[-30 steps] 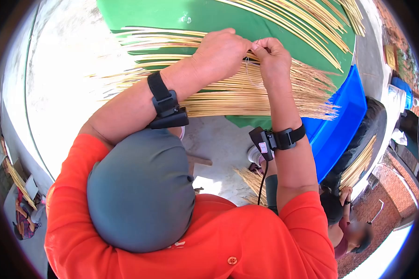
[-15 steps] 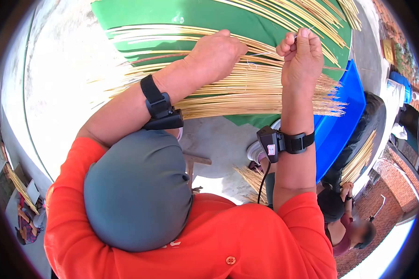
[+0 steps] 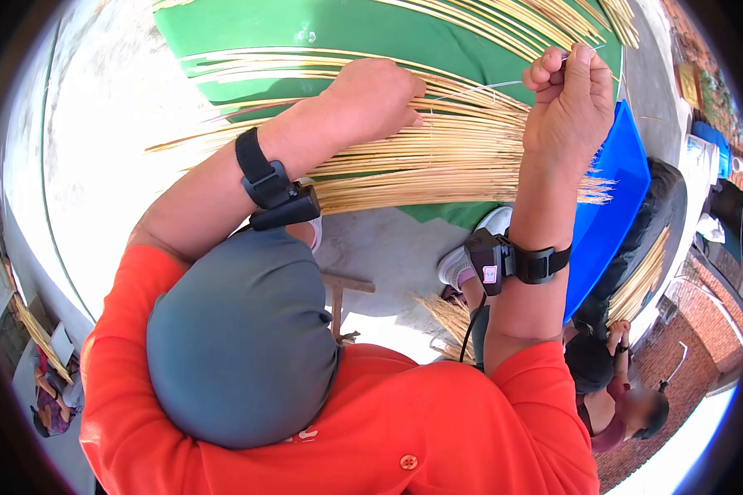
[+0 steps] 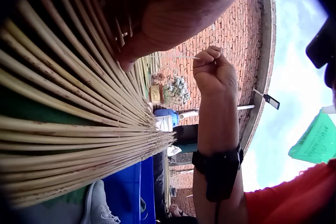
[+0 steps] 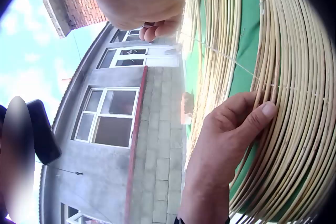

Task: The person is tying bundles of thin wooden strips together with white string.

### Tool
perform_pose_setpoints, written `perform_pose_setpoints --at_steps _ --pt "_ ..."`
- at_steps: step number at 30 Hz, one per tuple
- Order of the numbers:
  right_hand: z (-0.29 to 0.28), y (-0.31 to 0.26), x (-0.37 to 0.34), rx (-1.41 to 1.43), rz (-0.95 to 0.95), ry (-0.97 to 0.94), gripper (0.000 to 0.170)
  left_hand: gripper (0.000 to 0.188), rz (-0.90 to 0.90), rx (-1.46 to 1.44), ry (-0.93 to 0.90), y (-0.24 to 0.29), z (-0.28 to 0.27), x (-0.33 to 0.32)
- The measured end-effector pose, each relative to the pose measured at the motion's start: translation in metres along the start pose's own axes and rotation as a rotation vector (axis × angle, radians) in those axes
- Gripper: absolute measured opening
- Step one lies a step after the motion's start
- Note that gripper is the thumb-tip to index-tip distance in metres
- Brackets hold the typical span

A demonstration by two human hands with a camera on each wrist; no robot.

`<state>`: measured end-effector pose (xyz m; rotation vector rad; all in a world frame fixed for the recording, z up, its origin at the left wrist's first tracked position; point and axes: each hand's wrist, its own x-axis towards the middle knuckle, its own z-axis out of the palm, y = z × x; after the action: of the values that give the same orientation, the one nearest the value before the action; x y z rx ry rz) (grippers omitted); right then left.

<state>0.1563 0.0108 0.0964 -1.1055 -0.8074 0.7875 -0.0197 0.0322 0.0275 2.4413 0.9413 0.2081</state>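
A row of straw-coloured broom stalks (image 3: 462, 144) with feathery ends lies side by side on a green cloth (image 3: 252, 31), crossed by a white stitched line. My left hand (image 3: 371, 97) pinches stalks at the row's far edge; the right wrist view shows its thumb (image 5: 260, 117) on top and the fingers partly hidden beneath. From that edge a white thread (image 5: 223, 56) runs taut to my right hand (image 3: 571, 111), raised to the right with its fingers curled round the thread. A thin pale tip sticks out past these fingers.
More loose stalks (image 3: 504, 25) lie at the far side of the cloth. A blue tub (image 3: 611, 214) stands at the right, below the feathery ends. My grey-covered knee (image 3: 239, 338) rises close under my left forearm. Another person (image 3: 627, 412) sits at the lower right.
My right hand has moved from beside the left hand up and to the right, drawing the thread out; its loose loop is gone. My left hand has shifted slightly left, staying at the stalks.
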Motion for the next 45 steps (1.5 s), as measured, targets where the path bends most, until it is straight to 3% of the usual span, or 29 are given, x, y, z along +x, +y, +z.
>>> perform_pose_setpoints --at_steps 1,8,11,21,24,26,30,32,38,45 --pt "0.001 -0.001 0.000 0.021 0.008 -0.006 0.013 0.018 -0.040 -0.014 -0.108 0.002 -0.006 0.003" --pt "0.010 -0.011 -0.005 0.071 -0.013 -0.119 0.012 0.023 -0.021 -0.077 -0.231 0.008 -0.015 0.017" --pt "0.012 -0.011 -0.007 0.080 0.008 -0.099 0.012 0.023 -0.061 -0.249 -0.224 0.010 -0.015 0.017" --pt "0.010 -0.014 -0.010 0.105 -0.009 -0.128 0.011 0.023 -0.041 -0.328 -0.293 -0.006 -0.013 0.030" --pt "0.013 -0.014 -0.014 0.084 0.000 -0.111 0.012 0.025 -0.092 -0.313 -0.438 0.003 -0.021 0.038" --pt "0.009 -0.013 -0.018 0.066 0.005 -0.088 0.013 0.022 -0.263 -0.363 -0.605 0.010 -0.032 0.044" --pt "-0.011 -0.007 -0.033 0.055 0.040 -0.013 0.012 0.014 -0.232 -0.224 -0.620 0.013 -0.025 0.045" --pt "-0.021 -0.002 -0.041 0.030 0.091 0.029 0.011 0.011 0.158 0.111 -0.371 0.011 -0.013 0.042" --pt "-0.055 0.030 -0.051 0.026 0.184 0.214 0.011 0.012 0.107 0.153 -0.278 0.021 -0.004 0.031" --pt "-0.065 0.067 -0.059 -0.037 0.334 0.270 0.012 0.013 0.163 0.216 -0.284 0.031 -0.002 0.024"
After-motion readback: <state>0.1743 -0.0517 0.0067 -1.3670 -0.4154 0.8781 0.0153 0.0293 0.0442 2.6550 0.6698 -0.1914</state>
